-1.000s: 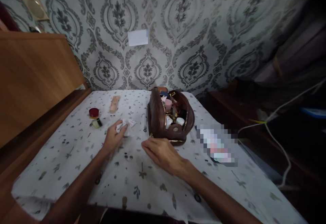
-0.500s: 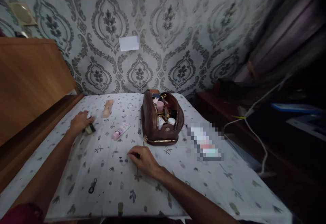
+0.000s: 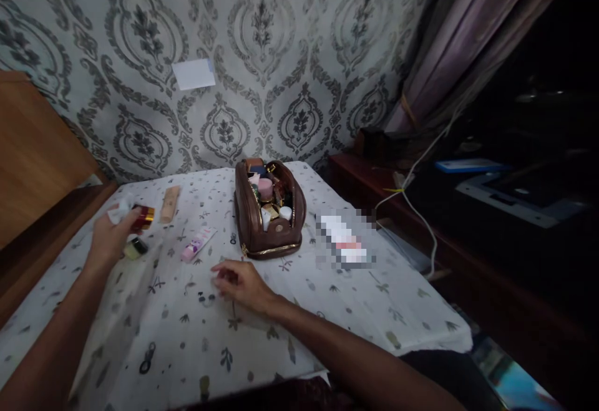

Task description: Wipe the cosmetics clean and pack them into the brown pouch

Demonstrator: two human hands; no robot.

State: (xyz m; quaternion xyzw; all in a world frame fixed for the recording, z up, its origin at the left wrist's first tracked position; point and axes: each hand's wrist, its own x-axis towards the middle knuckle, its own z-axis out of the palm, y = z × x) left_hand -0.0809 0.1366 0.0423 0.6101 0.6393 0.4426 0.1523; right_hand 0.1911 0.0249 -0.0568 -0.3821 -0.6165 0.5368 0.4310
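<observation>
My left hand [image 3: 110,230] is closed around a dark red item with a gold band [image 3: 145,216] at the left of the table; a whitish blurred thing [image 3: 120,209] is also at its fingers. Just below lies a small pale-green jar with a black cap [image 3: 135,247]. A beige tube [image 3: 170,204] and a pink-and-white tube [image 3: 197,244] lie to the right of that hand. My right hand [image 3: 241,283] rests over the cloth with loosely curled fingers, nothing seen in it, in front of an open brown bag [image 3: 269,239] full of cosmetics.
A patterned white cloth [image 3: 262,348] covers the table. A pixelated item [image 3: 346,239] lies right of the bag. White cables [image 3: 423,236] hang beyond the right edge, near a dark red ledge [image 3: 355,180]. Wooden furniture [image 3: 42,143] stands at the left.
The view has turned right. My left hand now has the red and gold item, which did not show before, and is away from the green jar. My right hand's fingers have loosened slightly.
</observation>
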